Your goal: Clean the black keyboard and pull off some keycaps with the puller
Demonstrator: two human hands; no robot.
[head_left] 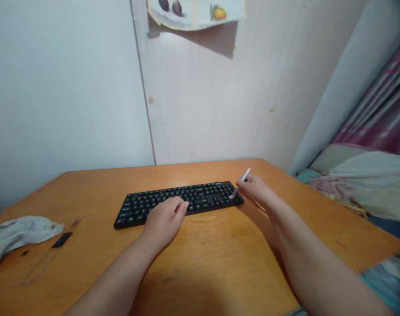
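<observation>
A full-size black computer keyboard point(134, 212) lies slightly angled on a brown wooden table point(203, 259), just beyond the person's two bare hands. The left hand point(165, 219) rests over its front edge near the middle, fingers curled together in a loose fist with the thumb alongside; nothing shows inside it. Its weight there probably steadies the board (though the picture cannot show how hard it presses).

The right hand point(254, 187) is closed in a pen-like pinch around a slim white-handled brush point(245, 174). The handle slants up and away from the fingers, and the pale tip points down onto the number pad, just left of that hand; such a grip seems chosen for fine control between small keys. A thin dark cable point(257, 205) runs beneath the right wrist.

Well to the left of the left hand lies a crumpled, pale patterned cloth point(25, 235) (partly cut off by the frame). Between them, nearer the cloth, is a small black rectangular object point(62, 239), too blurred to name, with a thin cord. Ahead of both hands, a fruit-print poster point(195, 15) hangs on the wall; beyond the right arm are a pink-purple curtain point(380, 105) and rumpled bedding point(367, 175).
</observation>
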